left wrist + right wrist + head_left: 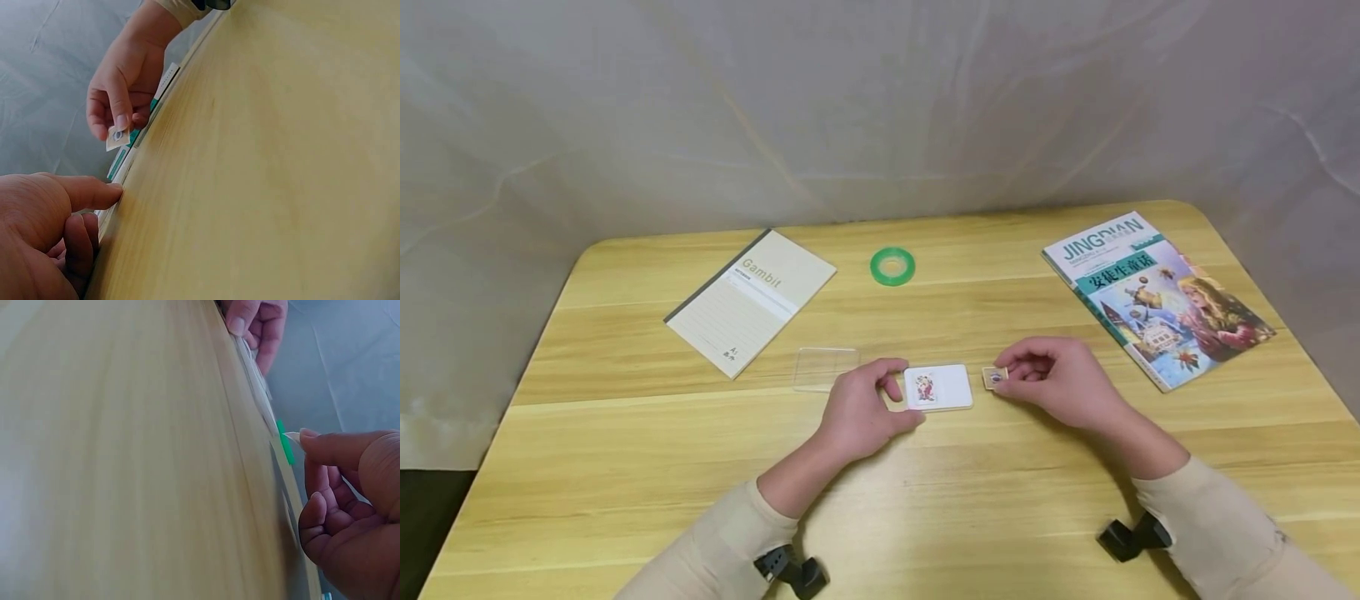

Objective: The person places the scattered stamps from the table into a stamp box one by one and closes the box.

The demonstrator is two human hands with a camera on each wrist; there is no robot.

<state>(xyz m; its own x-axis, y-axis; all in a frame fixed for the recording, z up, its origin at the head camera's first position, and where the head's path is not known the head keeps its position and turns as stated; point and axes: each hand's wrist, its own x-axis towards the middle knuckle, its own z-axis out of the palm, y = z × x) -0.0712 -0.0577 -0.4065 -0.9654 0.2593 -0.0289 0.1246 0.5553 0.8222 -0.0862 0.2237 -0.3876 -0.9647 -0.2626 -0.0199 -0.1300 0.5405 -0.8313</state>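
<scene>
The left hand (859, 410) gripped the left edge of a white card (938, 387) lying mid-table. Just right of it, the right hand (1056, 379) pinched a small stamp (995, 377). A clear sleeve (826, 368), notebook (751, 300), tape roll (892, 266) and storybook (1157, 296) lay farther out on the table (625, 467).

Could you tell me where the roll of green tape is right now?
In the head view, the green tape roll lies flat toward the table's far edge, between the Gambit notebook on its left and the picture book on its right.
</scene>
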